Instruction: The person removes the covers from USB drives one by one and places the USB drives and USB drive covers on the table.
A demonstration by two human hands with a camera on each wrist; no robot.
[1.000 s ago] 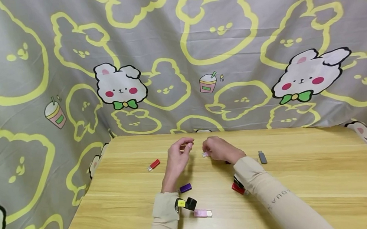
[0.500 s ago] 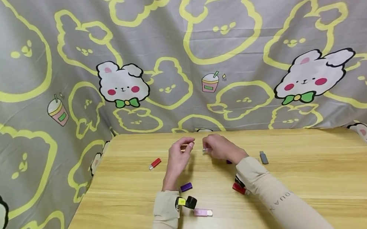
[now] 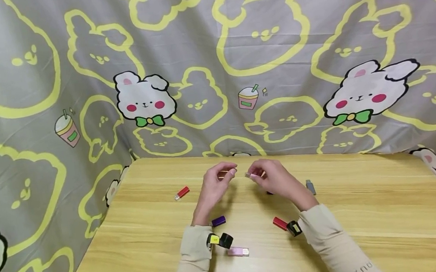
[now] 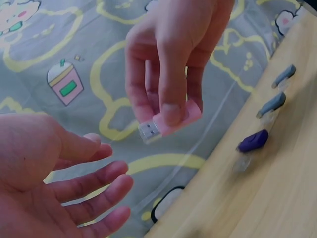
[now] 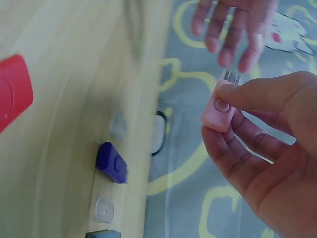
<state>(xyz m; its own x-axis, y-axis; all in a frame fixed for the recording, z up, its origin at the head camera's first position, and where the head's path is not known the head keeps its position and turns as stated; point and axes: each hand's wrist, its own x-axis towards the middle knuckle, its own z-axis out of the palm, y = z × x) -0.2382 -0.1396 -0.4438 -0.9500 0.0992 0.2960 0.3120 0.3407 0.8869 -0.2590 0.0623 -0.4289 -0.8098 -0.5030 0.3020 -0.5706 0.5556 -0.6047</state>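
Note:
My right hand (image 3: 276,181) pinches a pink USB flash drive (image 5: 220,106) between thumb and fingers, above the far part of the table. The metal plug shows through a clear cap on its end and points towards my left hand (image 3: 212,189). In the left wrist view the left hand (image 4: 64,178) has its fingers spread and loosely bent, with nothing in them, a small gap from the drive. On the table near the right hand lie a purple flash drive (image 4: 253,141) and two grey-blue ones (image 4: 272,104), with clear pieces beside them.
Around the wooden table (image 3: 370,217) lie a red drive (image 3: 182,193) at left, another purple drive (image 3: 218,221), a second pink drive (image 3: 238,251) near the left wrist and a red drive (image 3: 280,223) by the right wrist. A patterned curtain (image 3: 200,44) hangs behind.
My right hand, with the pink drive pinched in it, has shifted a little right and its wrist has turned. The left hand has stayed nearly in place.

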